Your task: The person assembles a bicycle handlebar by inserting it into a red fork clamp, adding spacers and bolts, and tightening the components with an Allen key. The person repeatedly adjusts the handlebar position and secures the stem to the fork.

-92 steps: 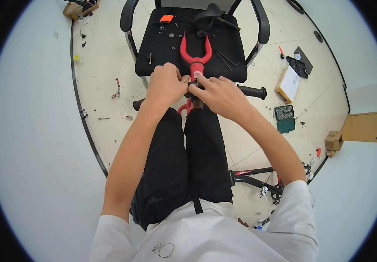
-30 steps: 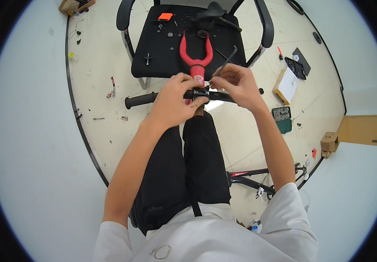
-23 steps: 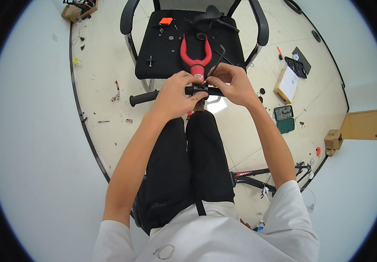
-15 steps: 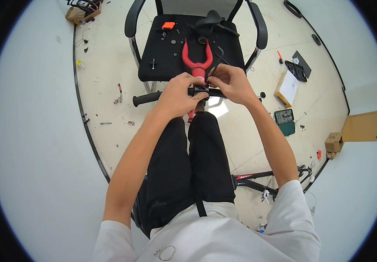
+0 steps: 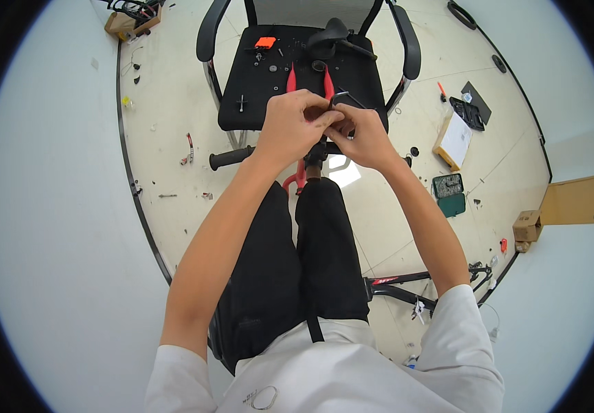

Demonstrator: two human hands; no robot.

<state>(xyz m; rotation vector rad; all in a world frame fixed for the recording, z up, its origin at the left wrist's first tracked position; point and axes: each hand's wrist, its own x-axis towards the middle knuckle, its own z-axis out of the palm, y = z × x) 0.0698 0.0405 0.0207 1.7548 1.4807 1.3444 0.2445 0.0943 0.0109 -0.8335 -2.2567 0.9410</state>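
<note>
Both my hands are close together above the bicycle handlebar, in front of the chair seat. My right hand (image 5: 362,138) is closed in a pinch on a dark hex key (image 5: 340,94), whose bent end rises between the hands. My left hand (image 5: 293,127) has its fingertips pressed against the right ones; what they pinch is hidden. Below the hands is the black stem (image 5: 315,157), and the handlebar's black grip (image 5: 231,157) sticks out to the left. The red fork (image 5: 329,84) has its two legs on the seat; my hands cover its middle.
The black chair (image 5: 238,76) holds a saddle (image 5: 328,41), an orange piece (image 5: 265,43), a small cross-shaped tool (image 5: 242,103) and small parts. On the floor at right lie a green case (image 5: 451,204), a white-topped box (image 5: 453,141) and a black bicycle frame (image 5: 396,292).
My hands have lifted off the handlebar stem, moved slightly away from me and come together. The hex key has shifted between them, and the left hand no longer touches the stem.
</note>
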